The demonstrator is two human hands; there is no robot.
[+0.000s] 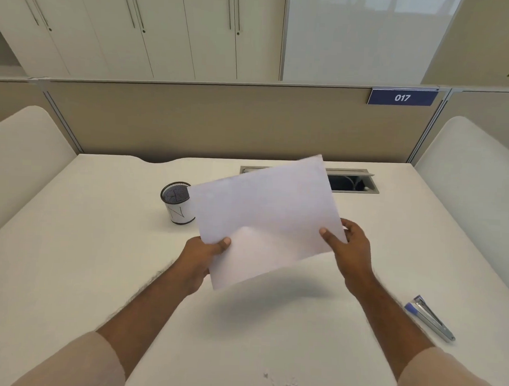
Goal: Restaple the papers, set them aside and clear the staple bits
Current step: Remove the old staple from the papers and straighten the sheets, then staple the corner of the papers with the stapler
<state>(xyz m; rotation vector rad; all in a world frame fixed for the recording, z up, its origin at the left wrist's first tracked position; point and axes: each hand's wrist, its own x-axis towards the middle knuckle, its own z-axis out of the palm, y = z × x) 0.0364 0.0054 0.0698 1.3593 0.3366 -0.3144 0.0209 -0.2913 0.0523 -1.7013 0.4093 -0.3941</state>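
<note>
A stack of white papers (264,216) hangs in the air above the middle of the desk, tilted with its far edge raised. My left hand (202,257) pinches its near left corner, thumb on top. My right hand (351,249) grips its right edge, thumb on top and fingers behind. A blue and silver stapler (430,318) lies flat on the desk to the right of my right forearm. Several small staple bits (283,383) lie scattered on the desk near the front edge, between my forearms.
A black mesh pen cup (177,202) stands on the white desk (85,243) left of the papers. An open cable hatch (353,182) sits at the back, partly behind the papers. A beige partition closes the far side, with low white dividers left and right.
</note>
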